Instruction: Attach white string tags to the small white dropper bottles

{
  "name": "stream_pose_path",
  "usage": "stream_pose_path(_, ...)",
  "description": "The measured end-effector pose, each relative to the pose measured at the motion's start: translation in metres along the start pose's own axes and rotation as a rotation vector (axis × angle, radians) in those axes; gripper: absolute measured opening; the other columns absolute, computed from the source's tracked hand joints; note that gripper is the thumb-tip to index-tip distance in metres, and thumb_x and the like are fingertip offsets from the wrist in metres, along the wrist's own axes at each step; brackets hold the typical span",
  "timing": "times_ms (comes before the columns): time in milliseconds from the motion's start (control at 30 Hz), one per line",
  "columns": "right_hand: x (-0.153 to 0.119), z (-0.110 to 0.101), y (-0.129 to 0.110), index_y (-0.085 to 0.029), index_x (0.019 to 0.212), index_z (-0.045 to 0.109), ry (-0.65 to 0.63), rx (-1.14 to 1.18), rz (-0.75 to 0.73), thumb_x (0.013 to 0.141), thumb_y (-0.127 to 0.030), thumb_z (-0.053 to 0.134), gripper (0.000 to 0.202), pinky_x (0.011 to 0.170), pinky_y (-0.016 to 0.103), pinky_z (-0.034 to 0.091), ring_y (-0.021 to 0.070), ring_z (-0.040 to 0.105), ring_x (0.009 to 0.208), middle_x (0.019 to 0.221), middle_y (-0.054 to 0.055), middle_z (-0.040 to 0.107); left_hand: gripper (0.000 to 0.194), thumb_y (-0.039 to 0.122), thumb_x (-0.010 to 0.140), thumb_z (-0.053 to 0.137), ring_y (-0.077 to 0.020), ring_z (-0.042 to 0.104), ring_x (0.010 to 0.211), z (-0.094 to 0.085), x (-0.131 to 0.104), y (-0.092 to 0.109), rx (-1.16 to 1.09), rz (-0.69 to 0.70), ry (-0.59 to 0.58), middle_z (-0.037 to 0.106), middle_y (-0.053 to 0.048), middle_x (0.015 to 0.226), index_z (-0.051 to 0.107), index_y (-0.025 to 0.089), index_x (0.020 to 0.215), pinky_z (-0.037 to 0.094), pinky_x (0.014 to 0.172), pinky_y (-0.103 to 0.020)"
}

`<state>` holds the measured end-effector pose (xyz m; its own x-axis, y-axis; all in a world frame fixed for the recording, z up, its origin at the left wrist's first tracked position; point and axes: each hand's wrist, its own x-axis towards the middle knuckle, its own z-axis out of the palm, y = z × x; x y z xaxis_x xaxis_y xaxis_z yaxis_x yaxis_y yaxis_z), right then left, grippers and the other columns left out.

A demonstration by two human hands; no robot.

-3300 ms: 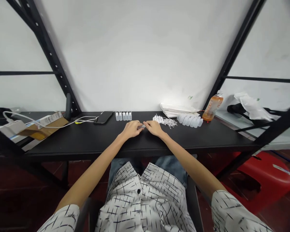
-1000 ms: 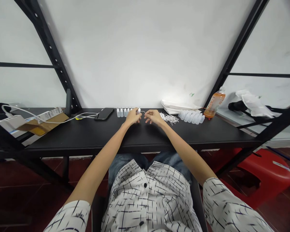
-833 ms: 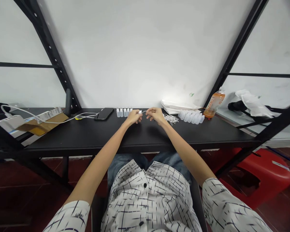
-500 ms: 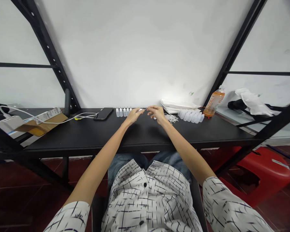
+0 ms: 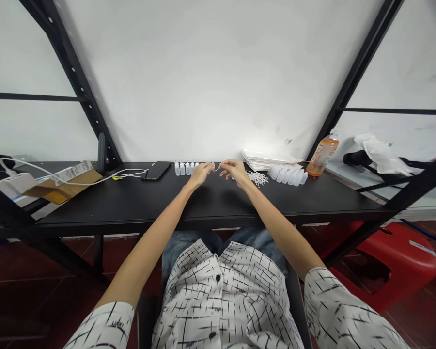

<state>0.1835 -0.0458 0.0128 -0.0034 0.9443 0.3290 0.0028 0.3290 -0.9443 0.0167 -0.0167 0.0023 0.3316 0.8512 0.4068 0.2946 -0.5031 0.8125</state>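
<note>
Between my two hands a short white string (image 5: 217,169) hangs in a slack curve. My left hand (image 5: 202,174) is closed, fingertips pinched at the string's left end; whether a small white piece is also in that pinch is too small to tell. Thumb and index finger of my right hand (image 5: 235,171) pinch the other end, its remaining fingers loosely bent. Just left of my left hand stand several small white dropper bottles (image 5: 182,168) in a row. A pile of white strings (image 5: 257,178) lies beside my right wrist, and several translucent bottles without visible tips (image 5: 287,175) rest farther right.
A black phone (image 5: 156,171) with a white cable (image 5: 129,173) lies on the black table (image 5: 123,201). White sheets (image 5: 269,159) are stacked against the wall. An orange drink bottle (image 5: 322,155) leans at the right post. At left lies an opened cardboard box (image 5: 67,186).
The string was straight between my fingertips and is now bent in a slack curve. My right hand has shifted slightly left, toward my left hand.
</note>
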Motion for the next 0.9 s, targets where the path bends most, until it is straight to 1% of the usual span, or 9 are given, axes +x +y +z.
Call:
stream_pose_path(167, -0.001, -0.001, -0.002, -0.013, 0.071, 0.062, 0.028, 0.063, 0.013, 0.07, -0.023, 0.073, 0.015, 0.037, 0.016, 0.043, 0.0132, 0.067, 0.053, 0.082, 0.009, 0.074, 0.046, 0.054, 0.089, 0.042, -0.0119, 0.042, 0.055, 0.001, 0.0, 0.0, -0.024, -0.068, -0.011, 0.045, -0.001, 0.065, 0.063, 0.014, 0.079, 0.031, 0.042, -0.022)
stream_pose_path(267, 0.0, -0.001, 0.0, -0.014, 0.072, 0.06, 0.039, 0.11, 0.011, 0.065, -0.021, 0.076, 0.019, 0.039, 0.017, 0.046, 0.0138, 0.067, 0.053, 0.077, 0.007, 0.074, 0.049, 0.056, 0.089, 0.04, -0.0116, 0.041, 0.053, 0.002, 0.001, -0.002, -0.052, -0.1, -0.022, 0.044, 0.0, 0.063, 0.063, 0.014, 0.08, 0.031, 0.042, -0.022)
stream_pose_path(367, 0.002, -0.001, 0.003, -0.015, 0.076, 0.062, 0.047, 0.137, -0.018, 0.061, -0.019, 0.079, 0.024, 0.042, 0.019, 0.049, 0.0133, 0.065, 0.051, 0.067, 0.003, 0.071, 0.046, 0.051, 0.091, 0.038, -0.0106, 0.039, 0.049, 0.003, 0.002, -0.004, -0.112, -0.123, -0.034, 0.042, 0.001, 0.061, 0.062, 0.014, 0.077, 0.031, 0.041, -0.022)
stream_pose_path(467, 0.005, -0.001, 0.005, -0.013, 0.081, 0.067, 0.063, 0.133, -0.039, 0.061, -0.018, 0.08, 0.024, 0.045, 0.02, 0.052, 0.0123, 0.064, 0.052, 0.063, 0.001, 0.068, 0.04, 0.042, 0.09, 0.039, -0.0099, 0.037, 0.047, 0.003, 0.002, -0.003, -0.164, -0.125, -0.048, 0.039, 0.002, 0.058, 0.061, 0.013, 0.074, 0.03, 0.039, -0.021)
stream_pose_path(567, 0.007, -0.001, 0.007, -0.012, 0.078, 0.069, 0.093, 0.123, -0.043, 0.063, -0.02, 0.08, 0.021, 0.047, 0.02, 0.052, 0.0123, 0.064, 0.056, 0.063, 0.001, 0.067, 0.033, 0.034, 0.087, 0.041, -0.0094, 0.036, 0.046, 0.002, 0.001, 0.001, -0.194, -0.12, -0.062, 0.038, 0.002, 0.056, 0.06, 0.013, 0.071, 0.029, 0.038, -0.02)
stream_pose_path(633, 0.007, -0.001, 0.007, -0.012, 0.074, 0.068, 0.103, 0.128, -0.044, 0.063, -0.021, 0.081, 0.019, 0.047, 0.02, 0.053, 0.0132, 0.065, 0.058, 0.063, 0.002, 0.067, 0.03, 0.031, 0.086, 0.041, -0.0088, 0.035, 0.044, 0.002, 0.0, 0.004, -0.221, -0.143, -0.072, 0.038, 0.002, 0.055, 0.059, 0.013, 0.07, 0.028, 0.037, -0.019)
stream_pose_path(767, 0.007, -0.002, 0.007, -0.012, 0.069, 0.067, 0.104, 0.158, -0.047, 0.064, -0.02, 0.08, 0.016, 0.046, 0.021, 0.053, 0.0155, 0.068, 0.061, 0.064, 0.003, 0.068, 0.027, 0.027, 0.087, 0.039, -0.0068, 0.031, 0.039, 0.001, -0.001, 0.01, -0.309, -0.226, -0.102, 0.036, 0.004, 0.053, 0.057, 0.013, 0.072, 0.025, 0.036, -0.019)
stream_pose_path(900, 0.007, -0.002, 0.007, -0.011, 0.07, 0.069, 0.073, 0.162, -0.047, 0.068, -0.018, 0.077, 0.011, 0.046, 0.02, 0.053, 0.0158, 0.068, 0.062, 0.064, 0.004, 0.068, 0.025, 0.026, 0.088, 0.04, -0.0055, 0.027, 0.036, 0.0, -0.002, 0.012, -0.356, -0.267, -0.131, 0.036, 0.005, 0.052, 0.055, 0.013, 0.073, 0.022, 0.036, -0.019)
